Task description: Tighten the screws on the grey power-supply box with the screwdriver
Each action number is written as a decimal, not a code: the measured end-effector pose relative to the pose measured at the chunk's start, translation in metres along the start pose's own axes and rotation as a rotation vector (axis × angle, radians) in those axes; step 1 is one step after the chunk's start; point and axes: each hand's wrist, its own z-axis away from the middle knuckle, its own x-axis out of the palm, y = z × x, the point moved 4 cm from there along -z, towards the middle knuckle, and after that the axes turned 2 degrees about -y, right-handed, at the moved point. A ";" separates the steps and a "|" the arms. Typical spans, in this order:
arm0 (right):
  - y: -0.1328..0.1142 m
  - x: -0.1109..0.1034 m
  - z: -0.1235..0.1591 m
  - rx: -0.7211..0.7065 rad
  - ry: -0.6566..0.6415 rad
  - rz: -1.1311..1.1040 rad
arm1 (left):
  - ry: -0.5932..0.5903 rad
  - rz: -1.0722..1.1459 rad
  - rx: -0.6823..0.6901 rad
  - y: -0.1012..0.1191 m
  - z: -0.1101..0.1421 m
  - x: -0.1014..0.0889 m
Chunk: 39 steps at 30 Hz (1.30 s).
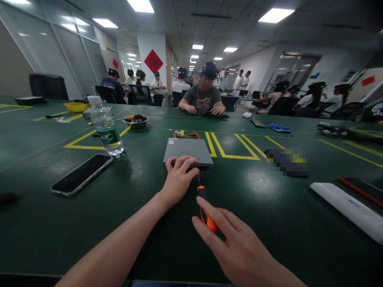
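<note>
"Where's the metal box?"

"On the green bench (140, 179), straight ahead of the person. Take the grey box (188, 149) as the middle of the clock. Its bundle of coloured wires (191, 136) lies at twelve."

"And the hands?"

"The left hand (179, 179) is on the box's near edge, fingers spread across the top, not clenched. The right hand (236, 239), at five o'clock, has the orange and black screwdriver (202, 193) in a loose grasp, forefinger on the handle and thumb to the left of it."

"Where does the tip point?"

"Away from the person, up to the near side of the box, close by the left thumb. I can't tell whether it sits in a screw."

"What else is around?"

"A water bottle (109, 135) stands upright at nine o'clock, with a dark-screened phone (82, 175) flat between eight and nine. At ten there's a metal bowl (139, 124) with things in it. A long white object (344, 207) lies well apart, between three and four."

"Anyone opposite?"

"Yes, a person in a dark shirt (203, 97) sits across the bench, just past twelve, both forearms on the surface."
</note>
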 end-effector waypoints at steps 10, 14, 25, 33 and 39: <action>0.035 0.020 0.009 -0.205 0.186 -0.180 | -0.028 0.103 -0.128 -0.004 -0.003 -0.008; 0.038 0.029 0.013 -0.232 0.123 -0.184 | -0.056 0.084 -0.121 -0.005 -0.004 -0.008; 0.039 0.023 0.001 -0.314 0.015 -0.313 | -0.041 0.065 -0.142 -0.004 -0.007 -0.005; 0.037 0.019 -0.002 -0.296 0.040 -0.305 | -0.036 0.080 -0.150 -0.003 -0.010 -0.002; 0.037 0.029 0.003 -0.291 0.180 -0.325 | 0.001 0.088 -0.085 -0.007 -0.010 0.003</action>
